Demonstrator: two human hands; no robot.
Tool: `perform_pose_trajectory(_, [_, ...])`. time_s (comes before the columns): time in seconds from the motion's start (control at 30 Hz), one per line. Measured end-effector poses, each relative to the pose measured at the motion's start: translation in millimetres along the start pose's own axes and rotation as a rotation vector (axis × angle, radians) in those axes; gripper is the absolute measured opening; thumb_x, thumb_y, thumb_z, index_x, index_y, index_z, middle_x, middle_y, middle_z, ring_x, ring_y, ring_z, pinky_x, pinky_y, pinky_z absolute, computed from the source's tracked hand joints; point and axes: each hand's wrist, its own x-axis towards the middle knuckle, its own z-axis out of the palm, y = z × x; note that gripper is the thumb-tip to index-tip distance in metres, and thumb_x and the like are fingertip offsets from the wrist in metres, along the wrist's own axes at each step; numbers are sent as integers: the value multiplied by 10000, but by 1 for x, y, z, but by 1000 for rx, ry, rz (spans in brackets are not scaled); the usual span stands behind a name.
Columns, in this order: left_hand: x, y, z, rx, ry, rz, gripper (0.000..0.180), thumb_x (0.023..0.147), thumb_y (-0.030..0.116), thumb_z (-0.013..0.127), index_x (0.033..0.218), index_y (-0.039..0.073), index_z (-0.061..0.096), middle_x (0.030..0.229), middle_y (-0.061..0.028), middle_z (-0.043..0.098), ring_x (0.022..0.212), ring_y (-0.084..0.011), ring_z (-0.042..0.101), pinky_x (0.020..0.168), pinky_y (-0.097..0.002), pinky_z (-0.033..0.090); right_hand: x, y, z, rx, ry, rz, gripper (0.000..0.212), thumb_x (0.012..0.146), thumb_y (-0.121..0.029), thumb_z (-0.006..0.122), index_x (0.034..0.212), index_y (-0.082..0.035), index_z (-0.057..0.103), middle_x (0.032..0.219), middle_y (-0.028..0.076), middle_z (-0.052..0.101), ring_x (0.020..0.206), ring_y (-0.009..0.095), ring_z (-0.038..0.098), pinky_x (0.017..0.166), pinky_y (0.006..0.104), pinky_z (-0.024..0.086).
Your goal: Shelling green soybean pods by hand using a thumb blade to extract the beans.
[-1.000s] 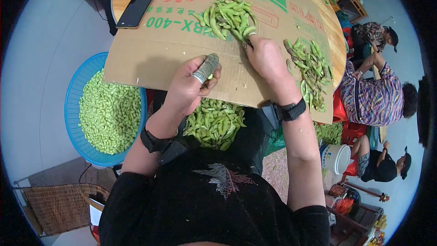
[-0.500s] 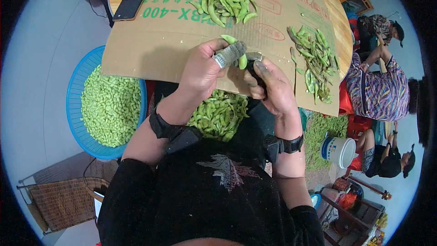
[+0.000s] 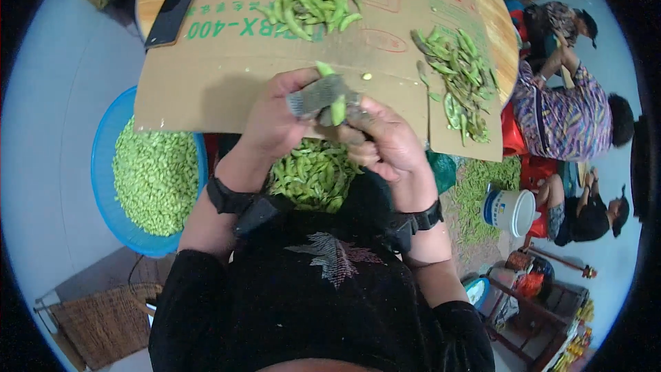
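L hand (image 3: 279,109) clamped on grn pod (image 3: 338,111) (thumb wrap (image 3: 313,98) on); R hand (image 3: 391,134) adj., can't tell grip.

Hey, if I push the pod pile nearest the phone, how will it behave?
The pod pile would probably spread rather than slide as one, since its pods lie loose and crisscrossed. Each looks slim, so likely light. Their curved, flattened shapes suggest little rolling.

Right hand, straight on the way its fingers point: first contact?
Likely the slim green bean pod pinched in the left hand, then its grey fabric thumb cover. The right hand's fingertips are blurred close beside the pod, so depth, or whether they touch, is unclear.
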Motion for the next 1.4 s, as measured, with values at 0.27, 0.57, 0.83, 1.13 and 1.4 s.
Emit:
perform_pose_trajectory(0.27, [21,-15,19,215,392,132,166,752,-62,543,879,43,538,799,34,527,686,-34,478,580,-174,380,20,6,8,-1323,534,-604,118,828,-98,500,820,18,518,657,206,533,626,368,549,559,415,443])
perform_pose_trajectory(0.57, [30,-19,16,70,494,71,351,794,-63,510,1142,-37,473,920,-17,535,803,-80,528,665,-185,429,47,-2,-35,-868,539,-480,155,844,-129,493,817,10,557,634,139,565,539,247,539,516,333,429])
perform_pose_trajectory(0.83, [31,-19,16,-4,479,-4,326,834,-43,386,1125,-7,531,850,-4,541,624,-25,406,492,-171,304,37,1,-17,-1065,518,-559,172,889,-147,477,862,-6,572,652,11,541,574,71,468,513,235,387])
perform_pose_trajectory(1.13, [15,-14,13,652,200,207,452,774,62,610,1196,-8,466,1004,-103,595,874,-125,572,775,-270,450,32,-19,-10,-309,264,-287,150,879,-114,508,1021,-67,508,671,-37,482,434,23,333,378,173,238])
perform_pose_trajectory(1.4, [12,6,6,1088,-42,429,297,775,82,583,1071,60,593,935,-138,608,826,-293,605,707,-328,489,35,-1,-1,111,201,-390,84,850,-9,481,925,-46,487,666,-26,475,406,9,306,344,154,220])
